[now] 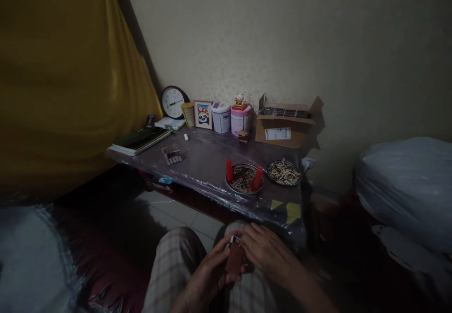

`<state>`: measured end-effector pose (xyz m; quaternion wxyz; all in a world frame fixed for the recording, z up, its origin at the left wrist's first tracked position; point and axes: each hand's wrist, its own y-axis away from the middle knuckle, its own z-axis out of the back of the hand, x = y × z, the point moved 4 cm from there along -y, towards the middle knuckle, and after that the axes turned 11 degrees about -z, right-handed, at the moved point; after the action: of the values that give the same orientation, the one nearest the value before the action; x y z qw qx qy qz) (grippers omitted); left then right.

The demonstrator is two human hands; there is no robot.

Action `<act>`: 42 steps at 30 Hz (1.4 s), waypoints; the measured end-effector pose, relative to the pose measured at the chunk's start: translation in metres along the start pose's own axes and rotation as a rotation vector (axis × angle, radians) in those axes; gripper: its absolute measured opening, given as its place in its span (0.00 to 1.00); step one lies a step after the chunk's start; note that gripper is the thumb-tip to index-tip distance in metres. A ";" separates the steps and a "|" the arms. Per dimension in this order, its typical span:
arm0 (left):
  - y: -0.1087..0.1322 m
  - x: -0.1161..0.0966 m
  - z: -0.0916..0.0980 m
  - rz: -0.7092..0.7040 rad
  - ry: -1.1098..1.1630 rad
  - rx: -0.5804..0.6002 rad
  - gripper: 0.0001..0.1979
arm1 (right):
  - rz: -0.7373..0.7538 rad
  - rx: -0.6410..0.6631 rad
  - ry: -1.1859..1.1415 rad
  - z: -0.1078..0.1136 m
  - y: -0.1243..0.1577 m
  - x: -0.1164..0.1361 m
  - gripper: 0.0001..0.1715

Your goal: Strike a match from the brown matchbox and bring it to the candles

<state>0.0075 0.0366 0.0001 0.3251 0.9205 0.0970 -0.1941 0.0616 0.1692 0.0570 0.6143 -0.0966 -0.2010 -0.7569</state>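
Above my lap, my left hand (212, 263) is closed around a small brown matchbox (235, 259), held upright with its pale inner tray showing at the top end. The curled fingers of my right hand (263, 247) meet the box's upper right side; what they pinch is hidden. On the table ahead, a round metal plate (283, 182) bears a heap of loose matchsticks (283, 172). To its left, a dark-speckled round tray (243, 191) holds two red candles (229, 170), one at each side. Several flat matchbox pieces (173, 156) lie farther left.
The plastic-covered table (208, 155) stands before my knees. At its back are an open cardboard box (282, 134), a pink tub (241, 121) with a figurine, a white tub (221, 117), a picture frame (203, 115) and a clock (173, 102). Yellow notes (293, 212) lie near the front.
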 end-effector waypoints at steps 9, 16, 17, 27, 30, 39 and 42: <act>0.005 -0.013 -0.011 0.012 0.002 -0.052 0.29 | -0.311 -0.067 -0.475 0.003 0.006 -0.035 0.08; 0.004 -0.019 -0.012 -0.031 -0.027 -0.026 0.28 | -0.405 -0.204 -0.748 -0.005 0.011 -0.036 0.06; 0.004 -0.019 -0.013 -0.030 -0.032 -0.032 0.28 | -0.398 -0.215 -0.759 -0.005 0.011 -0.035 0.06; 0.008 -0.021 -0.016 -0.043 -0.029 -0.001 0.30 | -0.278 -0.197 -0.694 0.004 0.007 -0.018 0.09; 0.006 -0.019 -0.014 -0.061 -0.038 0.034 0.35 | -0.243 -0.182 -0.648 0.004 0.007 -0.017 0.11; 0.003 -0.007 -0.007 -0.068 -0.029 0.090 0.41 | -0.160 -0.035 -0.402 0.009 0.004 -0.005 0.15; 0.000 -0.002 -0.003 -0.069 -0.004 0.146 0.41 | -0.149 -0.003 -0.358 0.011 0.002 -0.002 0.15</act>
<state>0.0065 0.0388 0.0028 0.2503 0.9374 0.1138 -0.2135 0.0629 0.1751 0.0665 0.5109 -0.2155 -0.3125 -0.7713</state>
